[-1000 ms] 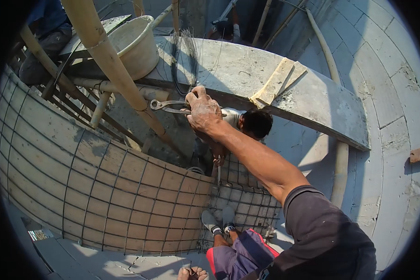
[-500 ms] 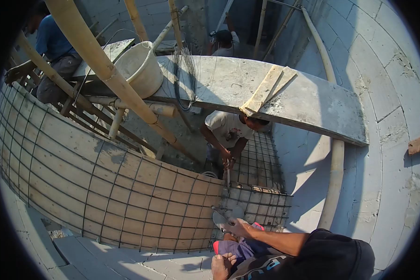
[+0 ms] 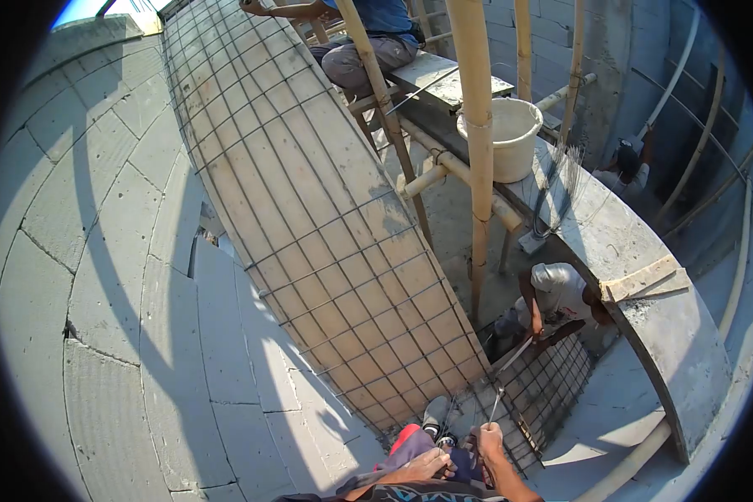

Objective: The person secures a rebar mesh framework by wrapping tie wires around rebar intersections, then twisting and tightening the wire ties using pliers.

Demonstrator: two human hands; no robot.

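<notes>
The right hand (image 3: 489,437) is closed around the handles of slim metal pliers (image 3: 496,405), their head pointing up and forward, just above the lower steel-bar mesh (image 3: 523,428). The left hand (image 3: 431,463) is curled near the lap; whether it pinches anything, I cannot tell. A firm grip well back on the handles should keep the tip steady over one bar crossing. Footing matters too, with shoes (image 3: 435,414) close by. The crouching co-worker (image 3: 558,289) holds a rod (image 3: 514,353) nearby, so small, controlled swings seem wise.
</notes>
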